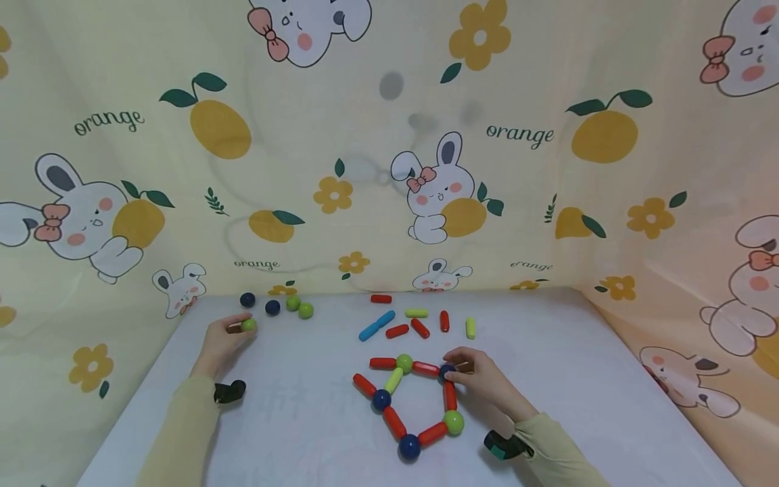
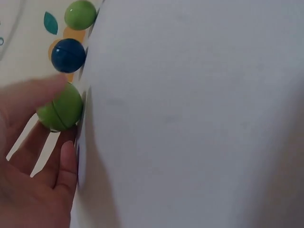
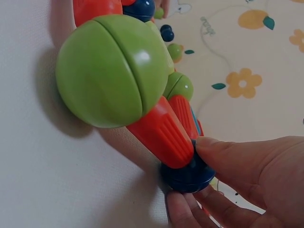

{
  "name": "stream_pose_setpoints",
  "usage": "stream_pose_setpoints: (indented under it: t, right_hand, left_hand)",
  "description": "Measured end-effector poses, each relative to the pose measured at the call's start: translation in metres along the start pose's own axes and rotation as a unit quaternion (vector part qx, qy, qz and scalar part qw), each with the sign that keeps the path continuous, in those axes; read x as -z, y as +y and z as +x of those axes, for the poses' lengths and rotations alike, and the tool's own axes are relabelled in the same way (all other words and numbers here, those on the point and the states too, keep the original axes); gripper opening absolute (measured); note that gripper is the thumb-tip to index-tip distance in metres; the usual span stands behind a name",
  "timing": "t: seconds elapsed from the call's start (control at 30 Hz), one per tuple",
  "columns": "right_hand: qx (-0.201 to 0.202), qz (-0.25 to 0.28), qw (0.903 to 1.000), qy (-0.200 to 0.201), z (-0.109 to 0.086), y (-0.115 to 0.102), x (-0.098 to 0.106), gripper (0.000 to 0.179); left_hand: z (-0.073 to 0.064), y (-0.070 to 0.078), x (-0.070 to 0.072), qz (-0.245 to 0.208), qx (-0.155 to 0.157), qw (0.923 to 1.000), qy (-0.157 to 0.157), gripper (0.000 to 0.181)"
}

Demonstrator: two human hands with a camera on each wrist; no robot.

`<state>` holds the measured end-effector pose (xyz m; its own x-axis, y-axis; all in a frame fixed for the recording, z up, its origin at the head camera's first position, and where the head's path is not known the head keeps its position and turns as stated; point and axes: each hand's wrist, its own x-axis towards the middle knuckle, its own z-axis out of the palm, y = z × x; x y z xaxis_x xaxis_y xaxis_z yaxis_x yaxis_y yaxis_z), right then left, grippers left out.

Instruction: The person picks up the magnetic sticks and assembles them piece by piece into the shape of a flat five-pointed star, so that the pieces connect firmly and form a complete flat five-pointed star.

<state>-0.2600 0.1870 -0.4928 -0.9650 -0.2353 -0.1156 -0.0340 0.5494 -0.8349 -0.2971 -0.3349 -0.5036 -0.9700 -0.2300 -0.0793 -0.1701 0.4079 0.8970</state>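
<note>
At the left rear of the table my left hand (image 1: pixel 220 342) holds a green ball (image 1: pixel 249 325). In the left wrist view the thumb lies over the green ball (image 2: pixel 61 108), with the fingers behind and below it. My right hand (image 1: pixel 487 384) pinches a dark blue ball (image 1: pixel 447 373) at the upper right corner of a ring of rods and balls. Red rods (image 1: pixel 450 396) run from that ball to a green ball (image 1: pixel 454 423) nearer me and to another green ball (image 1: pixel 404 364) at left. The right wrist view shows thumb and fingers around the dark blue ball (image 3: pixel 187 175).
Loose red rods (image 1: pixel 397 331), green rods (image 1: pixel 470 328) and a joined blue pair (image 1: pixel 376 326) lie behind the ring. Dark blue balls (image 1: pixel 272 308) and green balls (image 1: pixel 305 310) sit along the back left edge. A printed cloth (image 1: pixel 365 135) hangs behind the white table (image 1: pixel 292 406).
</note>
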Motion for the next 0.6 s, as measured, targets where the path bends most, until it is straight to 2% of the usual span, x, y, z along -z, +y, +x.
stream_pose_setpoints:
  t: [0.27, 0.4, 0.53, 0.6]
  right_hand:
    - [0.001, 0.002, 1.0000, 0.002, 0.000, 0.001, -0.001, 0.028]
    - [0.009, 0.004, 1.0000, -0.001, -0.001, 0.000, 0.000, 0.029]
    - [0.007, 0.006, 1.0000, 0.000, -0.002, -0.001, 0.000, 0.029]
    - [0.003, 0.006, 1.0000, 0.001, -0.001, -0.001, 0.000, 0.029]
  left_hand:
    - [-0.009, 0.003, -0.005, 0.024, -0.041, 0.9988, 0.007, 0.046]
    - [-0.016, 0.011, -0.012, 0.045, -0.056, 0.9974, 0.010, 0.044]
    - [-0.029, 0.029, -0.026, 0.043, -0.076, 0.9961, -0.010, 0.045]
    - [-0.034, 0.036, -0.035, 0.028, -0.089, 0.9952, -0.031, 0.045]
